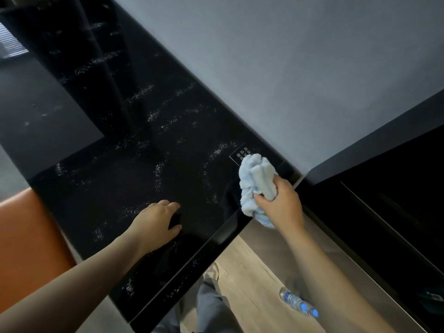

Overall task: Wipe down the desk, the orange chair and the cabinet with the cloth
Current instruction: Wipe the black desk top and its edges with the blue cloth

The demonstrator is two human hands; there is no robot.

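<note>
The big black desk is showing dusty white smears. The dark cabinet is standing on its right, the orange chair on its left. The left hand is lying loose on the desk. The right hand is squeezing the blue cloth at the desk's right corner.

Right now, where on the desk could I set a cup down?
The desk lies bare from the left hand back along the wall, though speckled. Crowded only at the corner by the cabinet, where the right hand grips the cloth.
</note>
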